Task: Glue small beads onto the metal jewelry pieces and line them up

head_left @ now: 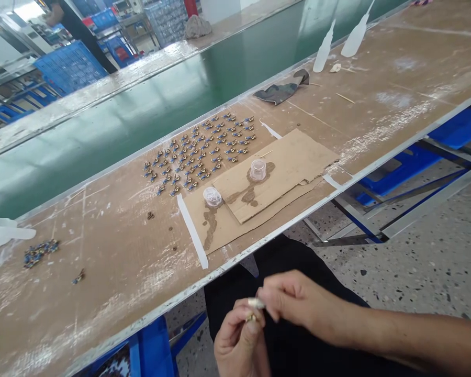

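Both hands are below the bench edge, over my lap. My left hand is closed in a pinch on a tiny gold-coloured part. My right hand is closed too, its fingertips pinching a small pale piece right above that part. On the wooden bench lie several small blue and gold parts set out in rows. Two small clear cups stand on stained cardboard nearer to me.
A loose pile of blue parts lies at the left by a clear bag. Two white squeeze bottles and a grey rag sit far right. A green conveyor belt runs behind. Blue crates stand beyond.
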Tool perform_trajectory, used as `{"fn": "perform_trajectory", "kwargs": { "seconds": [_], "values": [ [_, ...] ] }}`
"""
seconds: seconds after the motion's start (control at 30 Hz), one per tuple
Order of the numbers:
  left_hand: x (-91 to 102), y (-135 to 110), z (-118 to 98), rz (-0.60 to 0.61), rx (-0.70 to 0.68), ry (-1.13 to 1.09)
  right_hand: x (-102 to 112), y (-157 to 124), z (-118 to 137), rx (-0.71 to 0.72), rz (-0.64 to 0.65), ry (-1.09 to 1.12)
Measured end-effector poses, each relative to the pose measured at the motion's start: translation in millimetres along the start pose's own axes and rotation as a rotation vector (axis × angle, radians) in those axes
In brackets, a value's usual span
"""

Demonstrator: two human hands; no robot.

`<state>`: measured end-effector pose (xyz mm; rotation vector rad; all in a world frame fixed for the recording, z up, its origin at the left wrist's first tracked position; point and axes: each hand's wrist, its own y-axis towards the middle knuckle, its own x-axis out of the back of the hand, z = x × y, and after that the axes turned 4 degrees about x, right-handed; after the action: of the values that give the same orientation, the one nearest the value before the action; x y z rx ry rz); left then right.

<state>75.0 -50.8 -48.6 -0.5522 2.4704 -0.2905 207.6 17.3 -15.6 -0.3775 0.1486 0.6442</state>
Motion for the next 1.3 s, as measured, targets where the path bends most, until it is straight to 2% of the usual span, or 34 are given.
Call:
{"fn": "perform_trajectory", "kwargs": {
  "seconds": [0.07, 0.1, 0.23, 0.4, 0.63, 0.73, 0.87, 1.13, 1.3],
  "values": [
    [1.2, 1.7, 0.2, 0.019, -0.063, 0.009, 6.9, 0.6, -1.2, -0.03, -0.073, 0.067],
    [1.0, 2.1, -0.2, -0.012, -0.053, 0.015, 10.0, 0.7, -1.4, -0.043, -0.083, 0.105],
    [-0.7, 1.0, -0.6, -0.185, 0.096, 0.004, 14.4, 0.6, -1.4, -0.069, -0.022, 0.237],
    [8.2, 0.6, 5.3, -0.23, 0.139, -0.027, 11.1, 1.3, -2.3, -0.111, 0.042, 0.326],
    [15.0, 0.6, 9.8, -0.164, 0.172, -0.025, 9.1, 3.2, 1.6, -0.135, 0.211, 0.348],
    [15.3, -0.2, 9.5, -0.093, 0.154, -0.005, 7.3, 2.9, 2.6, -0.136, 0.277, 0.33],
    [15.7, -1.8, 8.1, 0.016, 0.115, 0.007, 6.3, 1.5, 5.0, -0.137, 0.293, 0.274],
    [10.1, -0.8, 1.5, 0.018, 0.106, 0.033, 7.1, -0.7, 7.2, -0.115, 0.324, 0.267],
    [5.9, 1.1, -3.8, 0.096, 0.066, 0.083, 6.4, -1.6, 8.9, -0.129, 0.325, 0.281]
  ]
}}
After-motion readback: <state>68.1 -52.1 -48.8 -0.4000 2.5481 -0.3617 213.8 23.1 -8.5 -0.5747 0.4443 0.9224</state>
